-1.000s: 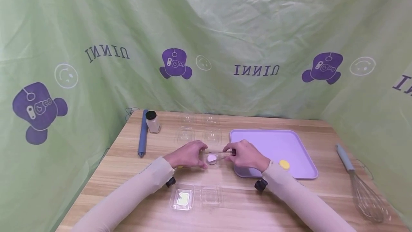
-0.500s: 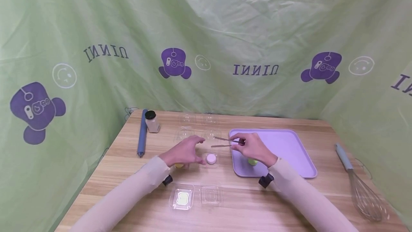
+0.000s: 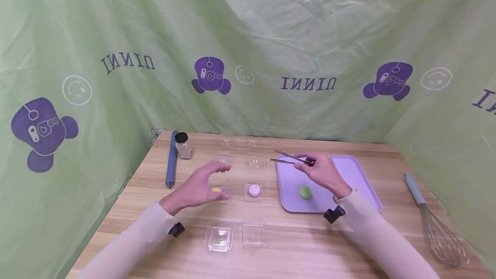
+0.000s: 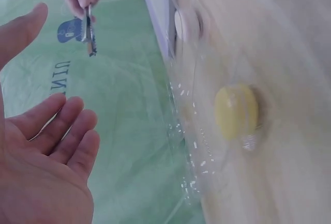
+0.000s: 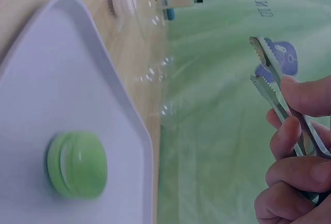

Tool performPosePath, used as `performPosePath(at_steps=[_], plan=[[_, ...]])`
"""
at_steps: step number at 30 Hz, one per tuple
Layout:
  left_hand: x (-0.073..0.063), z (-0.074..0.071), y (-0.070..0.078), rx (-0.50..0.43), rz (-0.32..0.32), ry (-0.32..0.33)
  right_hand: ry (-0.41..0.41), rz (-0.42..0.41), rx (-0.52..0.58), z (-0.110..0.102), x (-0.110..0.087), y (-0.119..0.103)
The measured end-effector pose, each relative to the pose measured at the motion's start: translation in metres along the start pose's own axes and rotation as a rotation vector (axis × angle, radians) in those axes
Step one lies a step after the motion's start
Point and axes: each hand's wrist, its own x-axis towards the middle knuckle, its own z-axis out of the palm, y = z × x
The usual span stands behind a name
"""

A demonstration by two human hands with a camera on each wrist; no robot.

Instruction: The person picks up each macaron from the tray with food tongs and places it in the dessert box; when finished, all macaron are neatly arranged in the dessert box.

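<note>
In the head view my left hand (image 3: 197,186) is held off the table with thumb and fingers apart. Its palm and spread thumb show bare in the left wrist view. Below it a yellow macaron (image 4: 235,111) sits in a clear plastic box. To its right a pink macaron (image 3: 254,190) lies in another clear box. My right hand (image 3: 323,173) grips metal tongs (image 5: 273,63) with serrated tips; the tips stand apart, nothing between them. Under that hand is a green macaron (image 5: 77,164) on the purple tray (image 3: 329,161).
Clear boxes stand in front, such as one box (image 3: 220,239), and clear lids (image 3: 255,163) lie behind. A black-capped jar (image 3: 184,146) and a blue rolling pin (image 3: 172,162) are at the back left. A whisk (image 3: 424,210) lies at the right edge.
The tongs have left the pink macaron and moved right and up over the tray with my right hand. My left hand has drawn back to the left from the pink macaron's box.
</note>
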Motion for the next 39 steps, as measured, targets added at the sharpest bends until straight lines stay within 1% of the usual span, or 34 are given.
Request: performPosePath(at_steps=[3, 5, 6, 9, 12, 17, 21, 24, 27, 32, 36, 39], plan=[[-0.020, 0.001, 0.001, -0.020, -0.045, -0.011, 0.026, 0.024, -0.019, -0.009, -0.003, 0.007], [-0.033, 0.003, 0.001, -0.034, -0.063, -0.023, 0.039, 0.035, -0.029, -0.015, -0.005, 0.012], [-0.039, 0.005, 0.000, -0.030, -0.063, -0.029, 0.046, 0.039, -0.028, -0.018, -0.006, 0.015], [-0.056, 0.012, -0.003, -0.005, -0.038, -0.048, 0.058, 0.058, -0.019, -0.025, -0.011, 0.023], [-0.069, 0.019, -0.006, 0.032, -0.040, -0.068, 0.079, 0.077, -0.029, -0.032, -0.016, 0.028], [-0.085, 0.029, -0.011, 0.014, -0.113, -0.109, 0.099, 0.107, -0.076, -0.040, -0.024, 0.037], [-0.091, 0.034, -0.012, 0.001, -0.147, -0.157, 0.097, 0.102, -0.093, -0.043, -0.031, 0.044], [-0.093, 0.038, -0.012, 0.012, -0.142, -0.186, 0.098, 0.100, -0.103, -0.043, -0.034, 0.047], [-0.093, 0.041, -0.012, 0.030, -0.120, -0.197, 0.089, 0.121, -0.104, -0.044, -0.038, 0.048], [-0.092, 0.044, -0.013, 0.063, -0.086, -0.199, 0.080, 0.153, -0.109, -0.045, -0.045, 0.053], [-0.091, 0.046, -0.016, 0.078, -0.065, -0.187, 0.088, 0.140, -0.119, -0.044, -0.051, 0.057], [-0.090, 0.046, -0.018, 0.086, -0.071, -0.178, 0.087, 0.124, -0.115, -0.043, -0.056, 0.059]])
